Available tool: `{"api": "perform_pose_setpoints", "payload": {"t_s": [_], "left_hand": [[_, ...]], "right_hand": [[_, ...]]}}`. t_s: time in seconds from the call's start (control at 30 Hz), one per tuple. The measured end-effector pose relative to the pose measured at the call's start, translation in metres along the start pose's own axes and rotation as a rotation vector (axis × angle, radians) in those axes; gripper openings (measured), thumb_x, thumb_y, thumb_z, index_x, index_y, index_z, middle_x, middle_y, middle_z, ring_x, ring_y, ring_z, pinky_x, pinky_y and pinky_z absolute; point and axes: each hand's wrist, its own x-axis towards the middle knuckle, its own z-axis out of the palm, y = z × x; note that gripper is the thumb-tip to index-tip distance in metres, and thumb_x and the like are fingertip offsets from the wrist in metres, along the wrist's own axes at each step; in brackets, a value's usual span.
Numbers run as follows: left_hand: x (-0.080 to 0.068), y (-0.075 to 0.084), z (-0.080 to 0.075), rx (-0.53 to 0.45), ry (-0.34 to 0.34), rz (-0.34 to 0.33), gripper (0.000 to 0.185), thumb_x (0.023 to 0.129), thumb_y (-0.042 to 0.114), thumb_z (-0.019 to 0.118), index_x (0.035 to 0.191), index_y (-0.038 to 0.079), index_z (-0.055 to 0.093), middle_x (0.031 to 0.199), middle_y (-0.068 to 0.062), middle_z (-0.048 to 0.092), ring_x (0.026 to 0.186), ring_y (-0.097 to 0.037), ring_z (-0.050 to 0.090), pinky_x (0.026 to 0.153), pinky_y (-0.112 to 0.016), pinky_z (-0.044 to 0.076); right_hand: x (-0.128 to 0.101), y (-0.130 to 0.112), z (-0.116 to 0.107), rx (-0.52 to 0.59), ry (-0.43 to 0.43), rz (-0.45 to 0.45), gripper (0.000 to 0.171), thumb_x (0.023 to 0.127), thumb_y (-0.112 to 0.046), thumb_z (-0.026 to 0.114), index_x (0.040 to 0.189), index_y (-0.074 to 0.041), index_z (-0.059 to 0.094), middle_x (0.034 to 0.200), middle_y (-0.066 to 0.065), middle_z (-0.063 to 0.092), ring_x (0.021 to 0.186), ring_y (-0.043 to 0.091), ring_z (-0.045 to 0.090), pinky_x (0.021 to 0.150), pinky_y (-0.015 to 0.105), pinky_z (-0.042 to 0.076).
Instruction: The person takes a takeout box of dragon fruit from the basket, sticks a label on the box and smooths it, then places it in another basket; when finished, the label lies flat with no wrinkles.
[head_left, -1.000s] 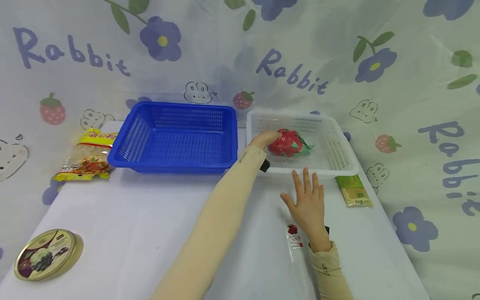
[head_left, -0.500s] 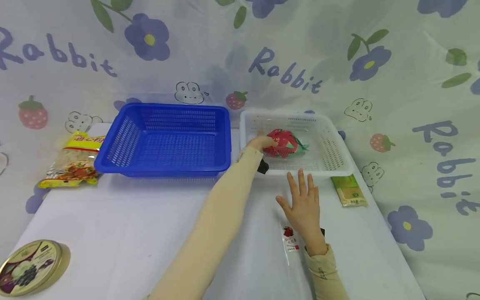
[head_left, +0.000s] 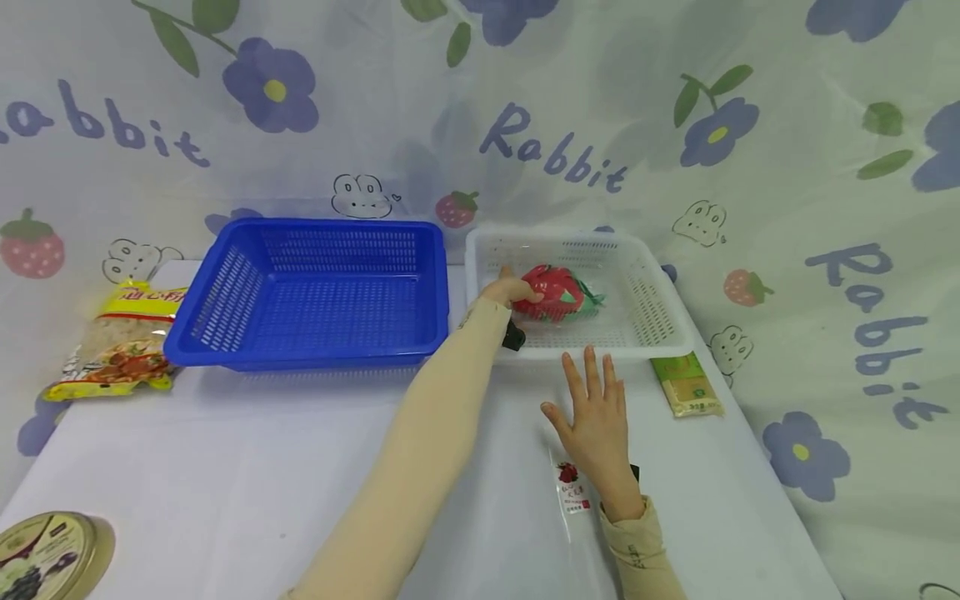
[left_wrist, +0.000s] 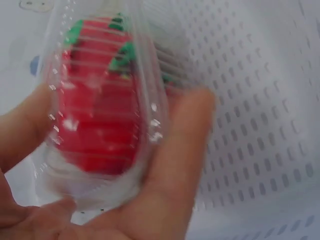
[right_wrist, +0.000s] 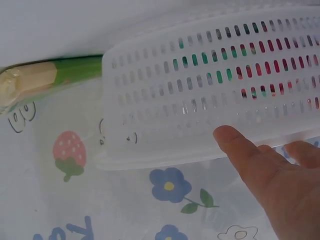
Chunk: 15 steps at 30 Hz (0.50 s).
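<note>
My left hand (head_left: 512, 291) reaches into the white basket (head_left: 670, 333) and grips a red and green fruit in clear wrap (head_left: 558, 293). The left wrist view shows my fingers (left_wrist: 175, 165) curled round the wrapped fruit (left_wrist: 97, 100) over the basket floor (left_wrist: 260, 125). My right hand (head_left: 596, 417) lies flat and open on the table just in front of the basket, over a clear packet with a red label (head_left: 573, 493). In the right wrist view its fingers (right_wrist: 255, 165) are straight beside the basket wall (right_wrist: 210, 100).
A blue basket (head_left: 225, 333) stands left of the white one. A yellow snack bag (head_left: 120, 342) lies at the far left and a round tin (head_left: 45, 554) at the front left corner. A green and tan packet (head_left: 686, 385) lies right of the white basket.
The camera has drifted, shifting everything slightly left. My left hand still holds the wrapped fruit inside the white basket; the right hand stays flat on the table.
</note>
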Motion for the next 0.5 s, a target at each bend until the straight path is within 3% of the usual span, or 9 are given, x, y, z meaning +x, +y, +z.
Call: {"api": "perform_pose_setpoints", "payload": {"t_s": [0.07, 0.13, 0.17, 0.23, 0.3, 0.5], "left_hand": [[-0.086, 0.019, -0.003, -0.077, -0.039, -0.027, 0.105, 0.089, 0.022, 0.069, 0.155, 0.031, -0.012, 0.165, -0.005, 0.000, 0.139, -0.035, 0.038, 0.107, -0.037, 0.045], [-0.138, 0.031, -0.005, -0.188, -0.060, -0.062, 0.094, 0.094, 0.017, 0.063, 0.156, 0.032, -0.007, 0.165, -0.010, 0.003, 0.132, -0.039, 0.047, 0.100, -0.039, 0.050], [-0.151, 0.034, -0.005, -0.237, -0.067, -0.079, 0.092, 0.095, 0.015, 0.061, 0.156, 0.034, -0.005, 0.164, -0.011, 0.005, 0.127, -0.041, 0.052, 0.096, -0.039, 0.053], [-0.164, 0.037, -0.005, -0.274, -0.064, -0.101, 0.088, 0.096, 0.014, 0.059, 0.155, 0.036, -0.003, 0.164, -0.012, 0.007, 0.119, -0.042, 0.057, 0.092, -0.037, 0.054], [-0.163, 0.038, -0.006, -0.292, -0.061, -0.108, 0.087, 0.096, 0.013, 0.058, 0.156, 0.036, 0.000, 0.164, -0.012, 0.008, 0.113, -0.041, 0.060, 0.090, -0.036, 0.055], [-0.143, 0.037, -0.006, -0.381, -0.061, -0.090, 0.085, 0.096, 0.010, 0.057, 0.156, 0.034, 0.002, 0.163, -0.011, 0.011, 0.111, -0.042, 0.060, 0.091, -0.037, 0.055]], "right_hand": [[0.000, 0.000, 0.000, -0.005, 0.012, -0.005, 0.086, 0.090, -0.075, 0.017, 0.153, -0.017, 0.031, 0.160, 0.019, 0.023, 0.146, 0.047, 0.018, 0.107, 0.073, 0.025], [0.000, 0.000, 0.000, -0.009, 0.023, -0.007, 0.087, 0.090, -0.075, 0.016, 0.152, -0.017, 0.031, 0.159, 0.019, 0.023, 0.146, 0.047, 0.018, 0.106, 0.073, 0.026], [0.000, 0.001, 0.000, -0.010, 0.025, -0.007, 0.087, 0.090, -0.075, 0.016, 0.152, -0.017, 0.031, 0.159, 0.019, 0.023, 0.146, 0.047, 0.018, 0.106, 0.073, 0.026], [0.000, 0.001, 0.000, -0.007, 0.026, -0.007, 0.087, 0.090, -0.076, 0.016, 0.152, -0.017, 0.031, 0.159, 0.019, 0.024, 0.146, 0.046, 0.018, 0.106, 0.073, 0.026], [0.000, 0.000, 0.000, -0.007, 0.026, -0.006, 0.087, 0.090, -0.076, 0.016, 0.152, -0.017, 0.031, 0.159, 0.019, 0.024, 0.146, 0.046, 0.018, 0.106, 0.073, 0.026], [0.000, 0.000, 0.001, -0.006, 0.029, -0.007, 0.087, 0.090, -0.075, 0.015, 0.152, -0.017, 0.032, 0.159, 0.019, 0.025, 0.146, 0.046, 0.019, 0.106, 0.073, 0.026]]}}
